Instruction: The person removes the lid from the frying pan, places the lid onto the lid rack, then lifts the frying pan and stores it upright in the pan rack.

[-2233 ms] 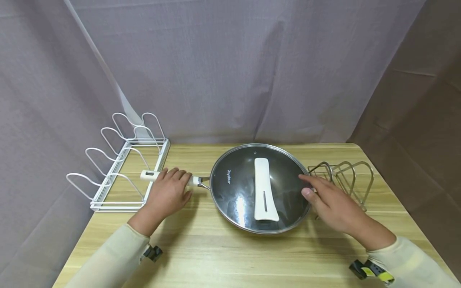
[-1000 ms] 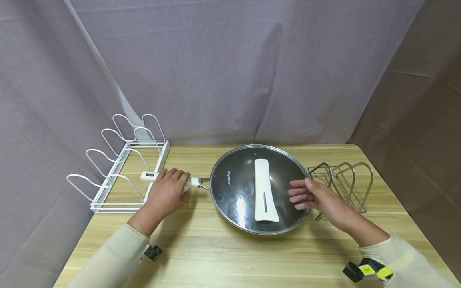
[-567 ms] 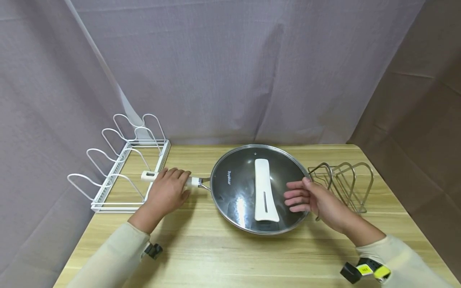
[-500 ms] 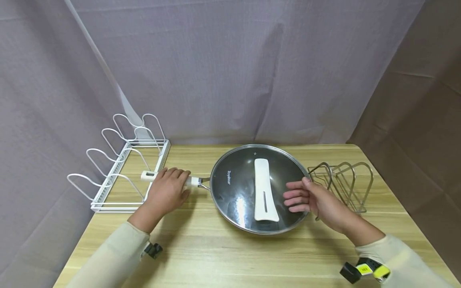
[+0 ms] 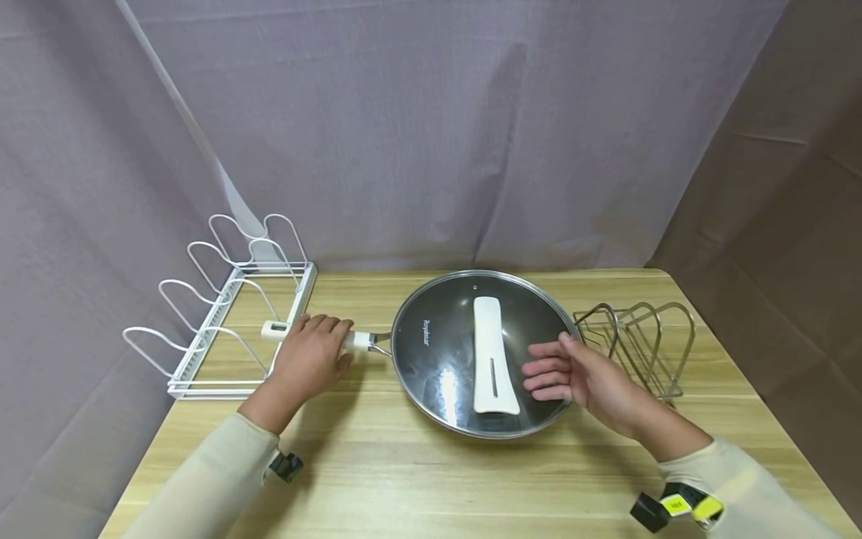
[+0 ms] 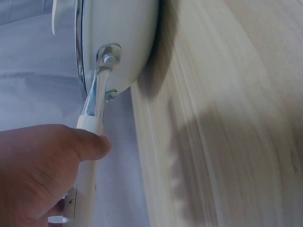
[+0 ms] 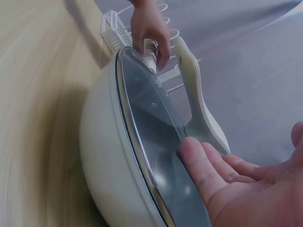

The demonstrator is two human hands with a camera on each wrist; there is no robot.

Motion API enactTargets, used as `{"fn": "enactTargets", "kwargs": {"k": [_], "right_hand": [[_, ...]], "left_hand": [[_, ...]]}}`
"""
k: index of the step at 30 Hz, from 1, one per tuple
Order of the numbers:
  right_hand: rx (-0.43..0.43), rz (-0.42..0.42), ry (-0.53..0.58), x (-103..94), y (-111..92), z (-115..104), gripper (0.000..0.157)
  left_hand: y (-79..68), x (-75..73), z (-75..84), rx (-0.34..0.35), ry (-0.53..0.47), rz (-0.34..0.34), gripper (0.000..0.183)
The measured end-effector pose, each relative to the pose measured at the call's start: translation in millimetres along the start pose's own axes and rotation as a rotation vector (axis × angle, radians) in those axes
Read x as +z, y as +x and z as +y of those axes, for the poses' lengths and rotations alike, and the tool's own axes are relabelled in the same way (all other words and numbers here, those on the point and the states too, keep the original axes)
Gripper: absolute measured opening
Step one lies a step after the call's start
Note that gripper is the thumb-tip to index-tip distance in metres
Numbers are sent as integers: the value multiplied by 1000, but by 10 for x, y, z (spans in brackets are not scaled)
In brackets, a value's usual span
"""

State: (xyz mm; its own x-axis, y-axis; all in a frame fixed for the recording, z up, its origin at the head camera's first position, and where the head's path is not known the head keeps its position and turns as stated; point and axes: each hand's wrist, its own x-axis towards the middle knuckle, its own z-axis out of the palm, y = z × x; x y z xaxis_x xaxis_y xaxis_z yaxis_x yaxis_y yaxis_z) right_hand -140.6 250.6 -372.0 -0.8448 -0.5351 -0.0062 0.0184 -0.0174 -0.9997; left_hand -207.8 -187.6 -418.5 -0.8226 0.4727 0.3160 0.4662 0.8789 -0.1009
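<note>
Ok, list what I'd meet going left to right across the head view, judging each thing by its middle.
White wire rack → left hand → Royalstar lettering → white lid handle → right hand → metal wire rack.

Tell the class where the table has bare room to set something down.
Bare table: the broad near strip between the sleeves, and a small back patch between the lidded pan and white rack. Crowded: the pan's right edge, by the right hand and metal rack, and the pan's handle, gripped by the left hand.
</note>
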Motion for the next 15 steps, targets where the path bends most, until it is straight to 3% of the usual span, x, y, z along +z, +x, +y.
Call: {"fn": "enactTargets", "kwargs": {"k": [15], "right_hand": [[50, -37, 119, 47, 58, -9, 61]], "left_hand": [[8, 41, -21, 0, 12, 21, 57]]}}
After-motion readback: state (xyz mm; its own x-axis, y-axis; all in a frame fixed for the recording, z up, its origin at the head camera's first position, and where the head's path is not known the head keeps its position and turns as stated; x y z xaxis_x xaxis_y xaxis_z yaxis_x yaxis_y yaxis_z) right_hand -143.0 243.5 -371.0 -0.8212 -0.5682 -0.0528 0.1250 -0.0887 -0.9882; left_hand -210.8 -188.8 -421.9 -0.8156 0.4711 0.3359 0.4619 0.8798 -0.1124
